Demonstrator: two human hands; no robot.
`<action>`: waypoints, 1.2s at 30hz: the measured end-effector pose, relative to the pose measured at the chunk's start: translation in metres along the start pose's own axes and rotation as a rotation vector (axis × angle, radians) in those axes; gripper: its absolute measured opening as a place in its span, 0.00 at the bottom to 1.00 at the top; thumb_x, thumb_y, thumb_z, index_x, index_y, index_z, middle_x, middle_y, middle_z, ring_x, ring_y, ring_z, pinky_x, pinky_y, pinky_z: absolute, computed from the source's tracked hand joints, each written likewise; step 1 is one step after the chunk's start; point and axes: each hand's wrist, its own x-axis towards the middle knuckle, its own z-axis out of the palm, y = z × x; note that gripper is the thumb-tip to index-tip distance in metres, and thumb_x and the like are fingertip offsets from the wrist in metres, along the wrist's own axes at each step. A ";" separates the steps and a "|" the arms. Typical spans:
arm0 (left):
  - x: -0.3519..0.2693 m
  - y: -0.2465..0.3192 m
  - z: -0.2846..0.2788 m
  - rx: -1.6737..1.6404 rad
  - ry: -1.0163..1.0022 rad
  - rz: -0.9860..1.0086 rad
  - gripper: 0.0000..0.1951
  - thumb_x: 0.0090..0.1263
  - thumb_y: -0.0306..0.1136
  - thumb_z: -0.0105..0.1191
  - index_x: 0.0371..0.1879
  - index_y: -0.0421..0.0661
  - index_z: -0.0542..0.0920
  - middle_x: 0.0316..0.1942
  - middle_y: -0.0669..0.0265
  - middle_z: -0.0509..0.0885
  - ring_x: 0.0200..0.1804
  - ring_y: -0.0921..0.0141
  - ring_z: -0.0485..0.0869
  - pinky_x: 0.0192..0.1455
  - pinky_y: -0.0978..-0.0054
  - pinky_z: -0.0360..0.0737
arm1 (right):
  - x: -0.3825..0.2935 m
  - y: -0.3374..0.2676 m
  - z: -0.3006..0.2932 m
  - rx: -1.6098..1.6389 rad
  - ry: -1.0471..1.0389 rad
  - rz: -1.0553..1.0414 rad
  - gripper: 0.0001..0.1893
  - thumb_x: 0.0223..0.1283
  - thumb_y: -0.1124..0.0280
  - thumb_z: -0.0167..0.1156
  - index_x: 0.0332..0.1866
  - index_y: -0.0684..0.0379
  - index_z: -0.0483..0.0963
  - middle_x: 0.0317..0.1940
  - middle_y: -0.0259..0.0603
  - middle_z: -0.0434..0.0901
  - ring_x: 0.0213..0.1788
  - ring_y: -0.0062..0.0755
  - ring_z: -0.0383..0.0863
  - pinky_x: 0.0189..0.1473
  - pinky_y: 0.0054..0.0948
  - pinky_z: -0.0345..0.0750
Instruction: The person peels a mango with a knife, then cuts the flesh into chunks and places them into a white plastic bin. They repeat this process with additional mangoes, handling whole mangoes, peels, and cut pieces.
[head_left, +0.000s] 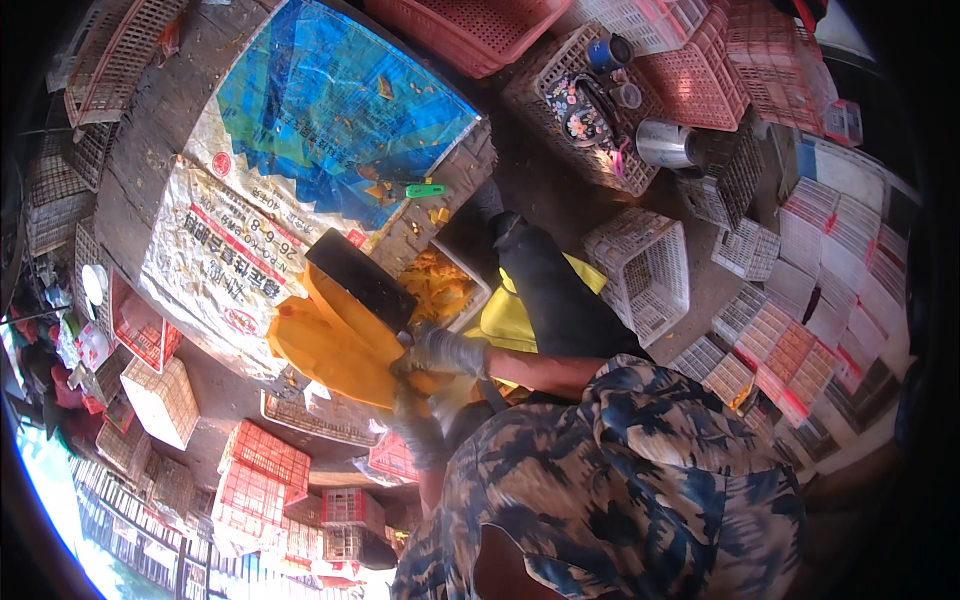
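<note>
My right hand (454, 351), in a grey work glove, is closed at the near end of a broad dark cleaver blade (361, 281); the handle is mostly hidden. The blade lies against a large, peeled orange squash (334, 341), possibly a pumpkin. My left hand (416, 427), gloved too and partly blurred, grips the squash's near end. The squash's far end is over a printed woven sack (225, 247) spread on a wooden table (135, 187). Beyond the right hand, a pale crate (480, 289) holds orange peelings (439, 283).
A green-handled tool (425, 190) lies at the table edge by a blue sheet (337, 105). On an upturned crate stand a floral bag (577, 112) and a steel flask (666, 142). A white crate (641, 274) lies on the floor to the right. Stacked crates (255, 472) line the left.
</note>
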 end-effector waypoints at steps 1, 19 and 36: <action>-0.005 0.004 0.006 0.028 -0.018 -0.033 0.26 0.64 0.38 0.59 0.58 0.37 0.70 0.48 0.62 0.78 0.47 0.69 0.79 0.51 0.71 0.76 | -0.011 0.003 -0.006 0.104 -0.005 -0.018 0.23 0.42 0.59 0.73 0.42 0.61 0.77 0.43 0.43 0.77 0.49 0.32 0.74 0.47 0.29 0.71; -0.054 0.024 0.068 0.175 -0.241 0.063 0.28 0.62 0.33 0.61 0.59 0.36 0.68 0.47 0.61 0.79 0.42 0.69 0.79 0.44 0.73 0.75 | -0.116 0.009 -0.062 0.457 0.172 -0.132 0.33 0.42 0.67 0.75 0.56 0.66 0.72 0.45 0.44 0.81 0.47 0.34 0.81 0.47 0.28 0.77; -0.069 0.031 0.234 0.297 -0.301 0.231 0.21 0.65 0.33 0.56 0.54 0.37 0.69 0.40 0.66 0.75 0.33 0.77 0.71 0.29 0.81 0.69 | -0.150 0.014 -0.206 0.225 0.290 -0.472 0.21 0.53 0.63 0.66 0.53 0.55 0.75 0.47 0.33 0.78 0.48 0.33 0.77 0.51 0.33 0.73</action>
